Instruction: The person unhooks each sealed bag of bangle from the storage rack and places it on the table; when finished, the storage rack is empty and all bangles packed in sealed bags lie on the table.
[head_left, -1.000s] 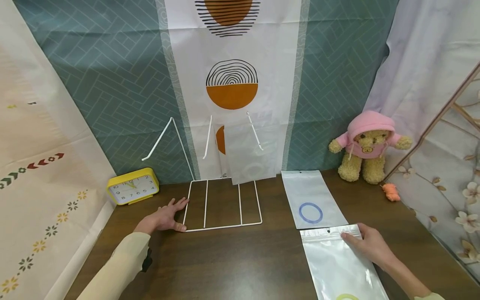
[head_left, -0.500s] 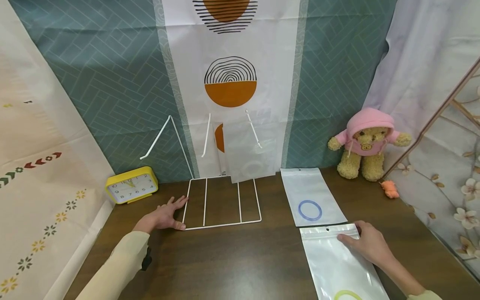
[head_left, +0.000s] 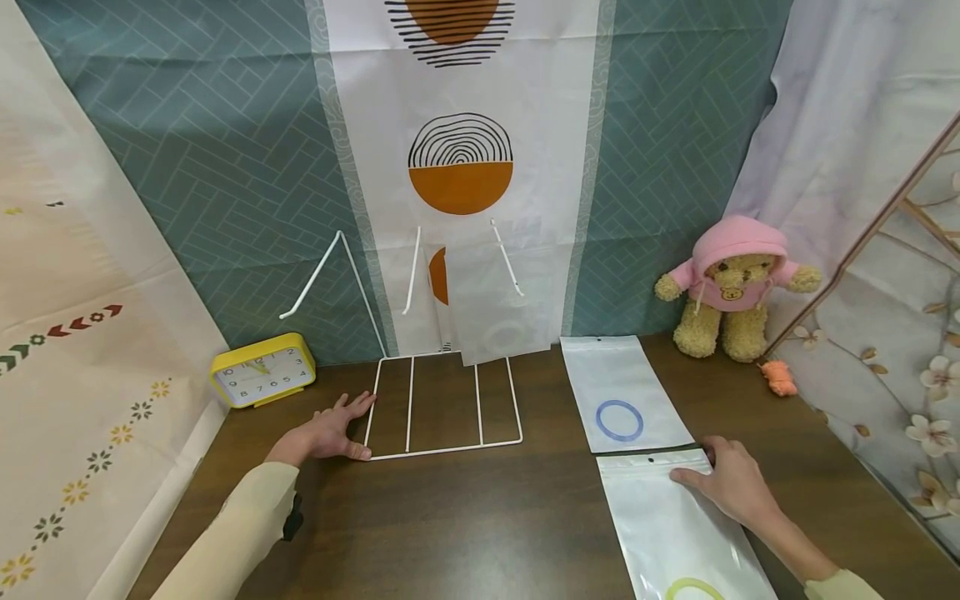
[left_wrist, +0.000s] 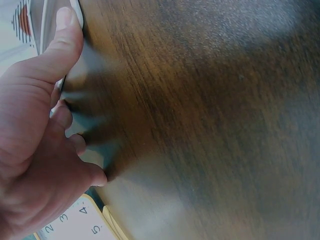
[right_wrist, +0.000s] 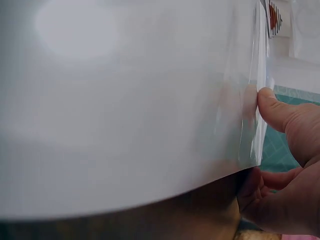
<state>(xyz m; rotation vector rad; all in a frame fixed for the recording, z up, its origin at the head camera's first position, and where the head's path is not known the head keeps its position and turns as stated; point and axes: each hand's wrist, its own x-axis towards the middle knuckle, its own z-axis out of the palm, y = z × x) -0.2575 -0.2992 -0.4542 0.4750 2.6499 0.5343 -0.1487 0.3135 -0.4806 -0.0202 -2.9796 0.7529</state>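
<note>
A white wire rack stands at the table's middle back, with a frosted bag hanging on its right prong. My left hand rests with spread fingers against the rack's left base wire; the left wrist view shows that hand with its thumb on the wire. At the right, my right hand pinches the top right corner of a silvery zip bag with a yellow-green ring on it. In the right wrist view the thumb of the hand lies on the bag, other fingers behind its edge.
Behind that bag lies another flat bag with a blue ring. A yellow clock stands left of the rack. At the back right are a teddy bear in a pink hood and a small orange bundle.
My right hand has shifted slightly left and away from me at the corner of the silvery bag, still pinching it. The left hand stays at the rack.
</note>
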